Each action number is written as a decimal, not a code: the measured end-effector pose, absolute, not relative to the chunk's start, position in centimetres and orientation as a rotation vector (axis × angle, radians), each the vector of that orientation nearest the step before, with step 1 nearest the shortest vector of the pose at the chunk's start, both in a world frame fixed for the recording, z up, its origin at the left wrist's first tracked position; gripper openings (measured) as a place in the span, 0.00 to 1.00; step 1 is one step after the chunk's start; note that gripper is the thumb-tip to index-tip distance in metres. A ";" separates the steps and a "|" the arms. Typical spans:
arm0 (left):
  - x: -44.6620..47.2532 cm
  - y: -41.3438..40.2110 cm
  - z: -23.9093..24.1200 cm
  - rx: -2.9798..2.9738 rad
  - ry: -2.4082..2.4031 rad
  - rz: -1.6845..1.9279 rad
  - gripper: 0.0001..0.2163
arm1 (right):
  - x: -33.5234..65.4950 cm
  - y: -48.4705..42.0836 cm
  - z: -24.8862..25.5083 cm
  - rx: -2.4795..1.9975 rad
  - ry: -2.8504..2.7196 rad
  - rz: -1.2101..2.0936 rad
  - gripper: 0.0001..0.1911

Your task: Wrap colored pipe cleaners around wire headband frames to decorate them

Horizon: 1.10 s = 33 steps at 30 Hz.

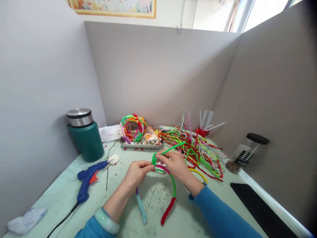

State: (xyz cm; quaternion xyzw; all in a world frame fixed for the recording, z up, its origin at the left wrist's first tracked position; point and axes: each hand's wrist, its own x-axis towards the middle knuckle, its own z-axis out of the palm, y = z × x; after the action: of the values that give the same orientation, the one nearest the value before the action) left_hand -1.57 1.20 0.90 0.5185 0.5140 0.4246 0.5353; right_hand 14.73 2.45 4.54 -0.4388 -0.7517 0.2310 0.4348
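Note:
Between my hands is a headband [174, 186] wrapped in pipe cleaners of light blue, purple, magenta, green and red, its two ends pointing down toward me. My left hand [135, 173] pinches it near the top of the arch, at the foot of some upright green loops. Thumb and fingers of my right hand [175, 166] are closed on a bright green pipe cleaner [176, 145], whose free end sticks out up and to the right. Behind my right wrist a yellow curved piece [200, 173] lies on the table, partly hidden.
A blue glue gun [85, 181] and a green flask [86, 140] stand at left. Behind are a metal tray [141, 145] with colourful wrapped rings [123, 124] and a pipe-cleaner heap [198, 148]. At right are a black-lidded jar [245, 155] and a black slab [257, 205]. Grey partitions surround the table.

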 end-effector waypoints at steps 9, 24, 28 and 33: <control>-1.3 1.3 0.5 1.384 1.275 1.054 0.08 | 14.2 2.6 3.8 -1.172 -1.802 0.568 0.12; -1.2 1.2 0.7 1.638 1.362 1.097 0.11 | 15.0 3.2 4.0 -1.186 -1.741 0.664 0.11; -1.3 1.2 0.6 1.658 1.300 1.098 0.11 | 15.5 3.6 4.0 -1.215 -1.727 0.762 0.13; -1.3 1.2 0.6 1.615 1.266 1.094 0.11 | 15.7 3.9 4.0 -1.185 -1.674 0.911 0.13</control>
State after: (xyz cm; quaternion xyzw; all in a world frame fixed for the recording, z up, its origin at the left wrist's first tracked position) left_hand -1.31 1.23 0.62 0.6374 0.4996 0.4318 0.3970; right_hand 15.71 3.87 4.03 -0.4756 -0.6722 0.3656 0.4339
